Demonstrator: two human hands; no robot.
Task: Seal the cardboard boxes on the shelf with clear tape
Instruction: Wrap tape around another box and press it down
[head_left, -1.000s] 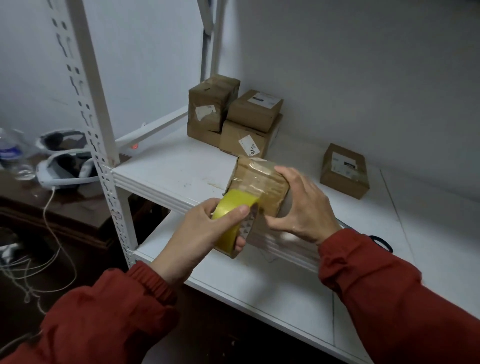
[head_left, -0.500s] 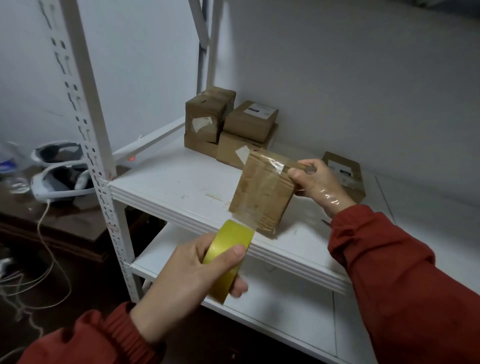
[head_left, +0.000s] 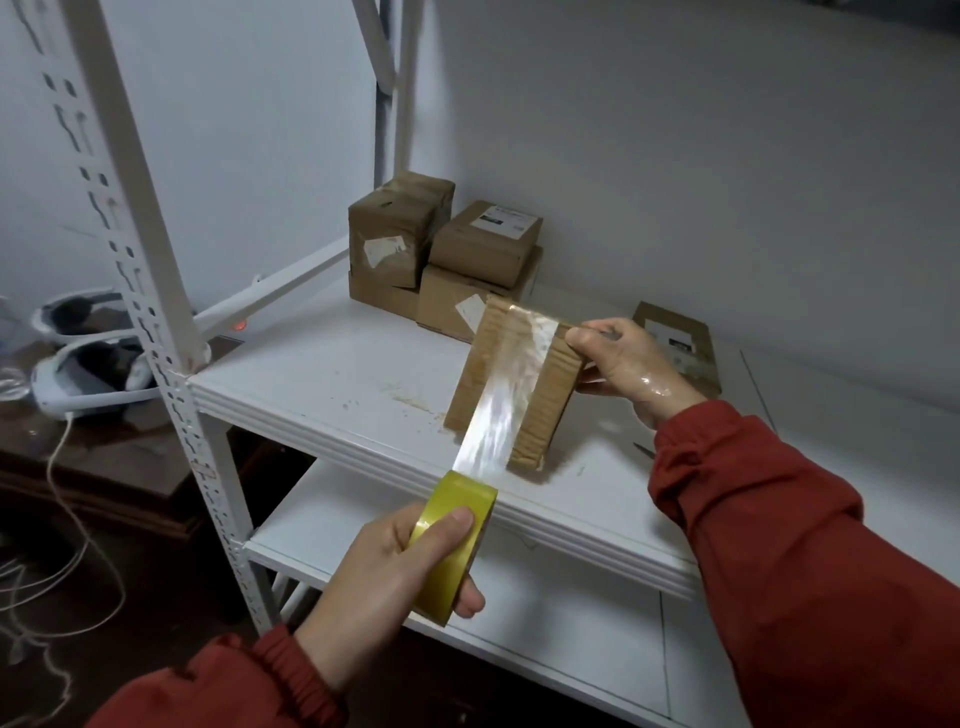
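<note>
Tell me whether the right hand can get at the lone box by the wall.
Probably yes: the lone box lies behind the right hand, nothing between, though that hand grips the taped box.

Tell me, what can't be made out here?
All in the head view:
Back of the box: hidden by the box itself and the right hand.
Print on the far white label: too small.
Core of the tape roll: covered by the left hand.
A dark object by the right sleeve: mostly hidden.
</note>
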